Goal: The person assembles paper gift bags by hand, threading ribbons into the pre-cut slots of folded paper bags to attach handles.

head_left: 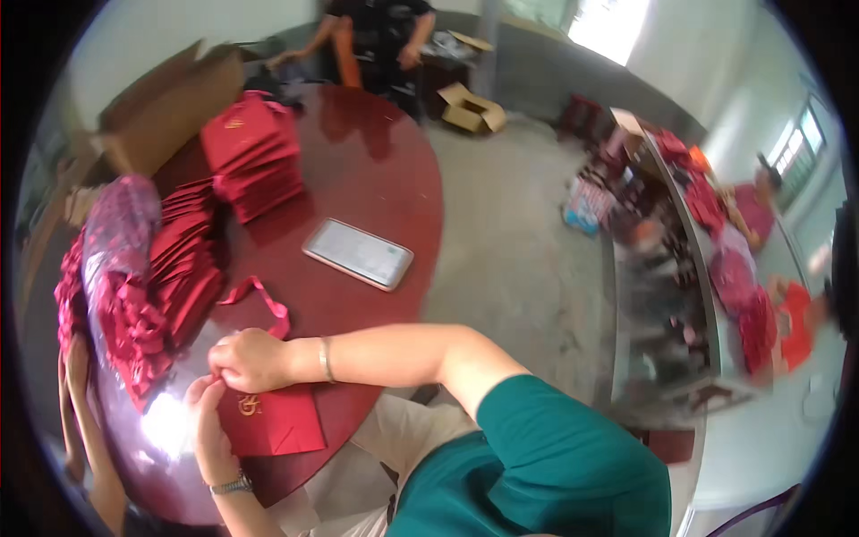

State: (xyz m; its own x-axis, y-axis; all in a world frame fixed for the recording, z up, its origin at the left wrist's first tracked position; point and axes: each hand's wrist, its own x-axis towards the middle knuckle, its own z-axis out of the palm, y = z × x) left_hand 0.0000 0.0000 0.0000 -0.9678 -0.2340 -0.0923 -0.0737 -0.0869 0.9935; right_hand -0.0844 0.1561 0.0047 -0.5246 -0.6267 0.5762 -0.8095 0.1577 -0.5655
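A flat red paper gift bag point(291, 421) with a gold emblem lies near the round table's front edge. My left hand point(208, 421), wearing a metal watch, is closed at the bag's left edge, thumb and fingers pinched. Right above it, my right hand point(250, 358) is closed too, its fingertips meeting the left ones over the bag's upper left corner. Whatever small thing sits between those fingertips is hidden. A loose red ribbon point(259, 297) curls on the table just beyond my right hand.
A phone point(358, 253) lies on the dark red table point(394, 170). Stacked red bags point(255, 152), a fanned row of bags point(186, 255) and bundled red ribbons point(130, 313) stand left. Another person's hands point(76, 367) are at the left edge. People work at a long table, right.
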